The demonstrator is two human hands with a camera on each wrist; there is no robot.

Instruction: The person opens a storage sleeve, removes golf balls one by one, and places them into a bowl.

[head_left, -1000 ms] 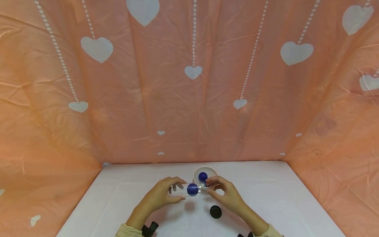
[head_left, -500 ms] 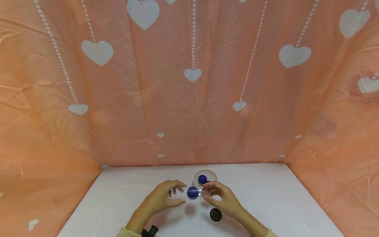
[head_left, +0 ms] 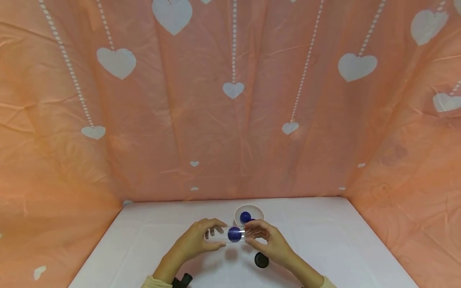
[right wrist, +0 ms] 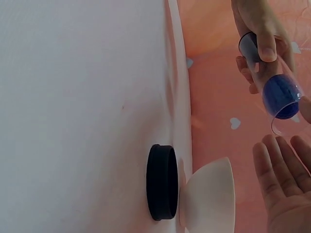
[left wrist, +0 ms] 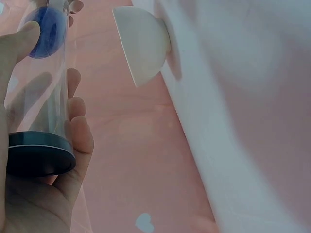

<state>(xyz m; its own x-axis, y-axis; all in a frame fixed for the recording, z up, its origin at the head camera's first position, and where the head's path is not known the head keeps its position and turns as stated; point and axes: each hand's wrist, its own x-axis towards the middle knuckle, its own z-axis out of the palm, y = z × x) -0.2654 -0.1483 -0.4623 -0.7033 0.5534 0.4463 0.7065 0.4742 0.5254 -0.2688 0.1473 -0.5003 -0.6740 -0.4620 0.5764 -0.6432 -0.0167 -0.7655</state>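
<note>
My left hand (head_left: 201, 237) grips a clear plastic tube (head_left: 219, 235), held sideways above the table. Inside it, toward the right end, is a blue ball (head_left: 234, 234). A black cap (left wrist: 41, 154) closes the tube's end at the left palm. At the uncapped end, my right hand (head_left: 268, 239) holds the rim between thumb and fingertips, seen at the edge of the right wrist view. Just behind the hands stands a pale bowl (head_left: 256, 210); one blue ball (head_left: 245, 217) shows in it, with a second partly hidden by the right fingers.
A loose black cap (head_left: 261, 260) lies on the white table (head_left: 317, 232), below the right hand. Near the left forearm sits a dark object (head_left: 182, 281), cut by the frame's edge. An orange curtain (head_left: 230, 152) with white hearts surrounds the table.
My right hand has come from beside the bowl to the tube's uncapped end and stays there. The left hand and the ball inside the tube have hardly moved.
</note>
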